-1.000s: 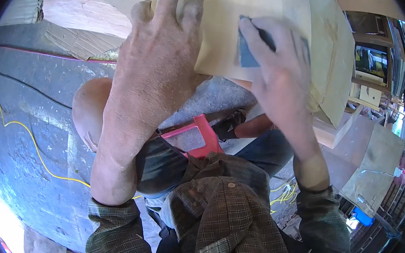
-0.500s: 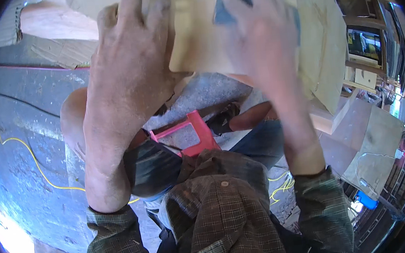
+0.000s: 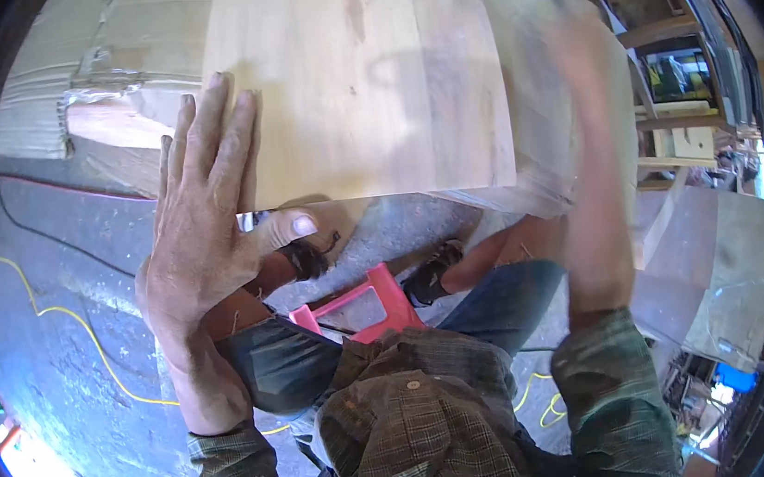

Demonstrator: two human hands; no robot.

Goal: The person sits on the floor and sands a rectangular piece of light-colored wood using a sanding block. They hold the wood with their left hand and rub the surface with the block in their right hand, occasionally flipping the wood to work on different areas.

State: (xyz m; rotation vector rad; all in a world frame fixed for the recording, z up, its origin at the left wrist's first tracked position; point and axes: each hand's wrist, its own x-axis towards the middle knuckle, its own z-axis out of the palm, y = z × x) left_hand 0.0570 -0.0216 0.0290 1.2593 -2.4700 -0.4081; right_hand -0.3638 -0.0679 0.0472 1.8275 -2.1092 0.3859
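Observation:
A pale wooden board (image 3: 338,85) with a straight near edge and joined strips of grain lies in front of me. My left hand (image 3: 201,202) rests at its left edge, fingers stretched out along the side and thumb held apart by the near left corner. To the right of the board, my right hand (image 3: 572,51) is smeared by motion over a pale surface (image 3: 533,120). Its fingers and anything in them cannot be made out.
Cardboard (image 3: 135,55) lies at the far left. Between my feet stands a pink plastic stool (image 3: 380,304). A yellow cable (image 3: 84,326) runs across the grey floor (image 3: 41,274). Wooden frames (image 3: 671,68) stand at the far right.
My right hand has moved right, off the board; the dark blue-grey sheet under it no longer shows. My left hand has shifted left and nearer, its fingers now along the board's edge.

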